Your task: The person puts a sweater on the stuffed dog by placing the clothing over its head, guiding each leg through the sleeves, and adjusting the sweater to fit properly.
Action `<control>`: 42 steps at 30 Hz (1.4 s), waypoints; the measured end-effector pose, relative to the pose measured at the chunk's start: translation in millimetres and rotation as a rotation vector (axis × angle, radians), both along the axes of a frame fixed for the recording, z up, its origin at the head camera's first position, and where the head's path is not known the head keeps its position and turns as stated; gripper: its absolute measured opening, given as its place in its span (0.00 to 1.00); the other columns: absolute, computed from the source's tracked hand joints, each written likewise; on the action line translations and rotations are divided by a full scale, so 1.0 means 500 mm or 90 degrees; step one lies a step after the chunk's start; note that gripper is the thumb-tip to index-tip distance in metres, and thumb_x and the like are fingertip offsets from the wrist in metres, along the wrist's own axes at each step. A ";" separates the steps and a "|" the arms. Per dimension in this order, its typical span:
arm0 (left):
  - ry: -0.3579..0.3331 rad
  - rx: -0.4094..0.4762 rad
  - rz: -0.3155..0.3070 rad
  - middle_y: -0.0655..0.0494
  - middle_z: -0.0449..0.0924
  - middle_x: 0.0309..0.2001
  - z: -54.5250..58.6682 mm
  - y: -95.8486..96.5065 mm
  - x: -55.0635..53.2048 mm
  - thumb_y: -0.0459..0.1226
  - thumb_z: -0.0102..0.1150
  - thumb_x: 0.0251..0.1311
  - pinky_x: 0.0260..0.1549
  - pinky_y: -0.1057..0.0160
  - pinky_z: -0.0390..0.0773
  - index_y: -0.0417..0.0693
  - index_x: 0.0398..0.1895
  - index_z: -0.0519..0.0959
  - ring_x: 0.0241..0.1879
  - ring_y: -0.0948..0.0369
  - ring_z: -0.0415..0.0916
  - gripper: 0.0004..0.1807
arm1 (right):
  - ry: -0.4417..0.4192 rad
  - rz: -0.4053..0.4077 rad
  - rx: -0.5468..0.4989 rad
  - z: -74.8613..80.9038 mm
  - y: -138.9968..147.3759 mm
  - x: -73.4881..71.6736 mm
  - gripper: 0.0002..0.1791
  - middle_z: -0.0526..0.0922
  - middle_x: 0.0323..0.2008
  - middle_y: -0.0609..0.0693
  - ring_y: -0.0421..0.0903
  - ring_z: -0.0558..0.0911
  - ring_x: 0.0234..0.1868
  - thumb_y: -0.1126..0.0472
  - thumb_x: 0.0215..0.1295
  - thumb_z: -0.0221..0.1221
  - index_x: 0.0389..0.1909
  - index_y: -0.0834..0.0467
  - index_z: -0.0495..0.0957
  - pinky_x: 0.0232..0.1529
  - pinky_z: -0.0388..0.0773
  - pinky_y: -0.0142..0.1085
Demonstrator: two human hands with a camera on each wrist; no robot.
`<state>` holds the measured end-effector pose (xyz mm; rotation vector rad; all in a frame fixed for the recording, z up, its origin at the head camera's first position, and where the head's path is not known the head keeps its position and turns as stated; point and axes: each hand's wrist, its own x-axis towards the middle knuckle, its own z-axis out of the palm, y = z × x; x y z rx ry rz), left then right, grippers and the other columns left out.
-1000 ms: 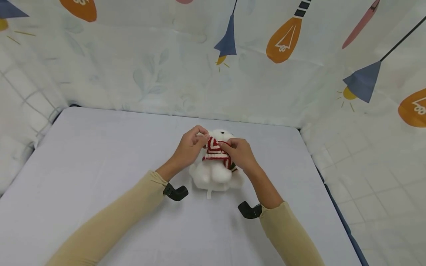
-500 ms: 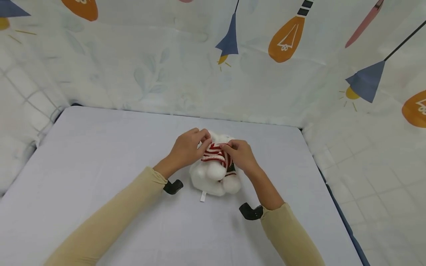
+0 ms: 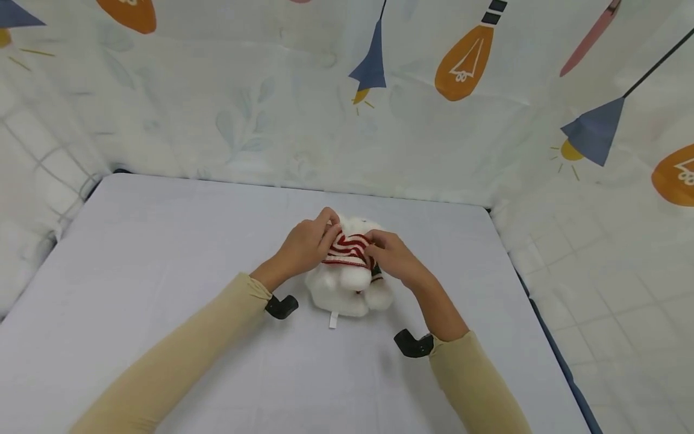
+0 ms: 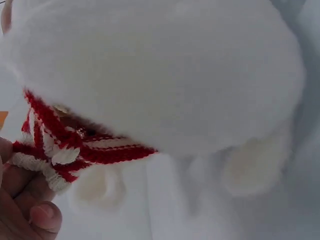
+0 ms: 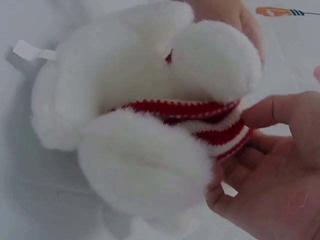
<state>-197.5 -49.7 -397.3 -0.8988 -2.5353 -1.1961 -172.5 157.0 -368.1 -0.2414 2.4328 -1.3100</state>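
Item one, a white plush toy, lies near the middle of the pale grey table, its rounded feet toward us and its head toward the far edge. We record a small white fabric tag sticking out from its near end, flat on the table. Item two, a red and white striped knitted garment, sits around the toy's upper body, bunched between our two hands. Our left hand rests at the toy's left side, fingers curled, pinching the garment's edge; the left wrist view shows the fingers gripping the ribbed white hem of the garment just beside the toy's body. Our right hand is at the toy's right side, fingers bent around the garment; the right wrist view shows the thumb and fingers pinching the striped knit where it wraps the toy. Both forearms wear tan sleeves, each with a black wrist mount. Behind the table hangs a white printed cloth bearing orange bulbs and blue lampshades.
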 end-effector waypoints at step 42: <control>-0.416 -0.017 -0.079 0.56 0.83 0.33 0.008 -0.061 0.003 0.33 0.55 0.49 0.24 0.58 0.79 0.67 0.65 0.58 0.21 0.53 0.80 0.38 | 0.105 0.013 0.156 -0.046 -0.061 0.011 0.04 0.73 0.19 0.46 0.40 0.69 0.19 0.59 0.61 0.55 0.31 0.51 0.78 0.23 0.67 0.32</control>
